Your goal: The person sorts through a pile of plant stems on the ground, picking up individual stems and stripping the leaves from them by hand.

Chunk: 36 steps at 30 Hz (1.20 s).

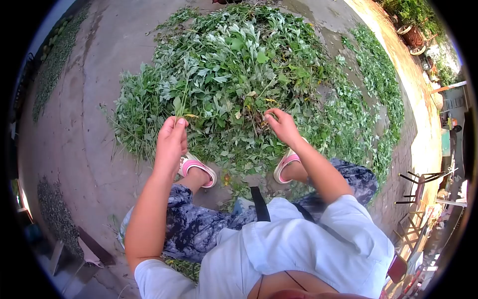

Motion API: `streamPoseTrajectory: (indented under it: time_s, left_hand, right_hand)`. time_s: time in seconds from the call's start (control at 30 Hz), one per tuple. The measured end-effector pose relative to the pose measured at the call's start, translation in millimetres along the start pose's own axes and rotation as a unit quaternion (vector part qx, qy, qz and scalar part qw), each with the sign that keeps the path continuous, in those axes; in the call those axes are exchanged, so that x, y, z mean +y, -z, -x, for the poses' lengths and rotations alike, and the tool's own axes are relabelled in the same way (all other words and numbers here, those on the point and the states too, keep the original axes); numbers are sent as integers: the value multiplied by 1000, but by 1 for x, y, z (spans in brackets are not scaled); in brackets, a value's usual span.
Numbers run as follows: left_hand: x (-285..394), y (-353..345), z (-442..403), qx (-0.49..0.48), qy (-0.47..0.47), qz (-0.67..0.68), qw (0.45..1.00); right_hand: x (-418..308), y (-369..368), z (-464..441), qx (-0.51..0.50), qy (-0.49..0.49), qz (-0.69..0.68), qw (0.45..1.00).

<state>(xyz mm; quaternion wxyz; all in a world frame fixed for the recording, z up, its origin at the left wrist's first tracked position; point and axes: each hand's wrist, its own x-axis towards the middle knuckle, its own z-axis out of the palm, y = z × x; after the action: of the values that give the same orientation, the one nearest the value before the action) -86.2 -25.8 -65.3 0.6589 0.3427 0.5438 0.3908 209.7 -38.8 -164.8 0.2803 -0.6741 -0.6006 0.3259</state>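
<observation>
A big heap of cut leafy green stems [219, 65] lies on the ground in front of me. My left hand [172, 137] is closed in a pinch on the lower end of a leafy stem [183, 94], which points up and away over the heap. A yellow leaf [190, 116] shows beside the fingertips. My right hand [284, 128] is over the heap's near right side, with thumb and fingers pinched together. Whatever is between them is too small to make out. Brown, wilted leaves [260, 122] lie just left of that hand.
My feet, in pink and white clogs [199, 167], stand at the heap's near edge. Loose leaves [378, 74] are spread along the right. Darker plant matter [57, 217] lies on the concrete [89, 134] at left. Stools [420, 184] stand at far right.
</observation>
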Motion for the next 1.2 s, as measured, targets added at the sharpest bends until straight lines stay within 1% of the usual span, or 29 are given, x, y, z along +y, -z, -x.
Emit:
streamPoseTrajectory:
  time_s: [0.03,0.1,0.17,0.2,0.23,0.27,0.3,0.37,0.4,0.43,0.47,0.53,0.57,0.6,0.63,0.67,0.73,0.77,0.8,0.83,0.9,0.93,0.97,1.0,1.03,1.07,1.13,1.17,1.2]
  left_hand:
    - [6,0,-1,2,-2,0,1000]
    - [15,-2,-2,21,-27,22,999]
    - [17,-2,-4,16,-24,20,999]
    - [16,-2,-5,13,-19,13,1000]
    - [16,-1,-6,10,-14,7,1000]
    - [16,0,-6,8,-13,7,1000]
    - [15,1,-5,8,-7,-1,1000]
    - [15,5,-6,6,0,-6,1000]
    - [14,8,-7,8,1,-11,1000]
    - [11,10,-6,10,2,-15,1000]
    - [11,11,-4,9,1,-20,1000]
    - [11,11,-1,8,4,-19,1000]
    - [11,10,-1,7,8,-21,1000]
    - [11,9,-1,4,8,-21,1000]
    - [10,8,-2,-1,7,-30,1000]
    - [9,7,-2,-5,5,-37,999]
    - [7,4,-5,-6,1,-61,998]
    - [5,2,-6,-6,-3,-87,996]
    - [4,2,-7,-3,-2,-88,996]
    - [3,1,-8,-5,-9,-85,996]
    - [2,0,-10,-8,-14,-84,996]
    - [1,0,-10,-5,-4,-90,996]
    - [0,0,-11,0,6,-95,995]
    - [-2,0,-12,0,5,-96,995]
    - [-5,2,-14,-3,5,-99,995]
    - [-6,3,-16,-6,3,-102,995]
    - [-7,2,-18,-5,25,-94,995]
    - [-7,1,-18,-6,48,-86,995]
    - [-9,3,-20,-12,49,-117,992]
  right_hand:
    - [-6,-27,-17,-18,-28,-8,999]
    - [-12,-80,-45,39,-34,50,997]
    - [9,-127,-72,0,-101,59,993]
    - [13,-136,-77,0,-102,59,993]
    - [17,-143,-81,-65,-115,-48,990]
    - [19,-147,-82,-128,-126,-155,971]
    - [14,-136,-77,-127,-128,-154,971]
    - [-13,-76,-55,-190,-79,-347,915]
    - [-20,-44,-44,-156,-63,-402,900]
    - [11,16,-35,9,-77,-466,881]
    - [30,51,-28,113,-53,-536,835]
    - [78,109,-11,379,-43,-615,691]
    - [103,139,-3,497,-20,-607,620]
    - [161,163,7,547,-60,-650,523]
    - [177,169,19,628,-124,-601,478]
    - [181,167,25,645,-212,-573,459]
    - [175,137,13,627,-256,-480,557]
    - [148,111,5,561,-229,-433,667]
    - [147,83,-8,444,-175,-455,752]
    - [129,52,-22,294,-151,-470,818]
    - [65,-2,-37,75,-202,-394,893]
    - [33,-29,-45,-38,-201,-338,919]
    - [30,-55,-55,-52,-180,-222,957]
    - [31,-80,-63,-9,-118,-36,992]
    - [32,-97,-69,34,-51,152,987]
    - [29,-102,-73,34,-50,151,987]
    - [24,-108,-78,26,-148,257,955]
    - [29,-112,-79,25,-148,256,955]
    - [34,-115,-79,19,-166,198,966]
